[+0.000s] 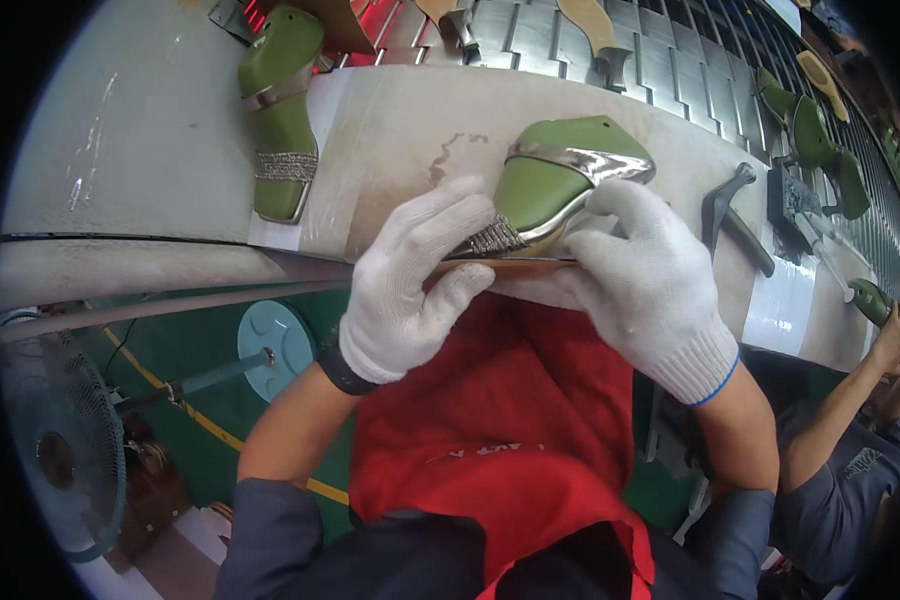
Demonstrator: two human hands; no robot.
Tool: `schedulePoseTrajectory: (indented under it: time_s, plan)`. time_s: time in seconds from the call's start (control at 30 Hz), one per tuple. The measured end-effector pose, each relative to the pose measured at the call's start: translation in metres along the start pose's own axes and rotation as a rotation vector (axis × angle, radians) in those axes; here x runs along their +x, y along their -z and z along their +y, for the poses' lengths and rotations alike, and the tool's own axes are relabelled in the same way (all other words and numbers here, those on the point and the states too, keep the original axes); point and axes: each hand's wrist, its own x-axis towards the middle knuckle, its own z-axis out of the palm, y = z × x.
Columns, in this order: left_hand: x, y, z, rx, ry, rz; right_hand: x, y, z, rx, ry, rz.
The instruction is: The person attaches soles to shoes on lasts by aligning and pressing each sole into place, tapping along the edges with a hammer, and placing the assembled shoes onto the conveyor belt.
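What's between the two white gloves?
The head view shows a green shoe's near end and a brown edge between left hand and right hand.

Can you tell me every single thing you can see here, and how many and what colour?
Nearest shoe form: one, green with silvery straps, between the gloved hands
Second shoe form: one, green with silvery straps, upper left
Farther forms: several, green, at right
Tan shoe parts: at least three, on the conveyor
Conveyor: one, silver, beyond the bench
Bench: one, pale, under the nearest form
Hammer: one, dark grey, right of the hands
Fan: one, bluish, lower left
Round plate: one, light blue, below the bench
Floor: green, yellow line
Co-worker: one, grey shirt, right
Small far things: too blurred
Apron: one, red, on the wearer
Left hand, right hand: two, white-gloved, at the nearest form
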Motion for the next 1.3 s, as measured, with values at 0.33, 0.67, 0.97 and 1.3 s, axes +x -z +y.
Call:
schedulePoseTrajectory:
  time_s: [0.33, 0.67, 0.97, 1.3]
  plan:
    - [0.015, 0.002, 0.0, 0.03, -0.126, -0.084, -0.001, -0.006, 0.006, 0.088, 0.0, 0.077]
    - [0.042, -0.004, 0.035, 0.177, -0.039, -0.09, 0.006, -0.004, -0.001, 0.085, -0.047, 0.086]
    - [0.126, -0.028, 0.019, 0.232, -0.007, -0.329, -0.016, 0.005, 0.025, -0.123, -0.131, 0.098]
    - [0.163, -0.047, -0.034, -0.267, 0.087, -0.477, -0.017, 0.042, -0.004, -0.102, -0.127, 0.558]
